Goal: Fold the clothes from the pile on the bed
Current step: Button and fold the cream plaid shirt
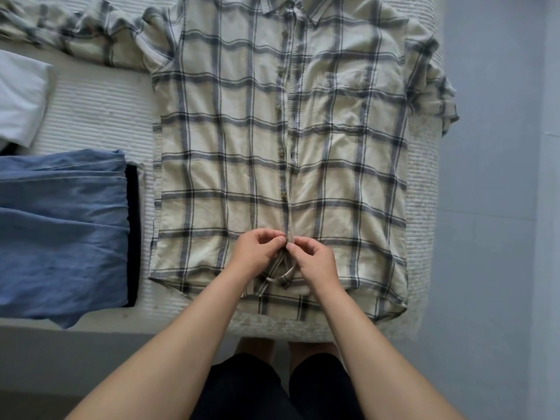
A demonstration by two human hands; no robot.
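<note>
Head view, first speaker: You have the plaid shirt (242, 153) spread flat, front up, on the bed (100, 116), collar at the far end and hem at the near edge.

Second speaker: And your hands?

First speaker: Both meet on the button strip near the hem. Your left hand (257, 250) has its fingers curled, thumb and fingertips pinching the strip at a button (282, 238). Your right hand (315, 259) pinches the other edge of the strip just beside it, fingertips touching the cloth.

Second speaker: Is the shirt done up?

First speaker: Above your hands the front lies closed, with a row of buttons running toward the collar. Below your hands the two front panels part a little at the hem.

Second speaker: The sleeves?

First speaker: One stretches out to the left across the bed; the other is bunched at the right edge.

Second speaker: Anything else on the bed?

First speaker: Folded blue cloth (60, 231) lies to your left over something dark (133, 237), and a white piece (21, 95) sits beyond it.
</note>
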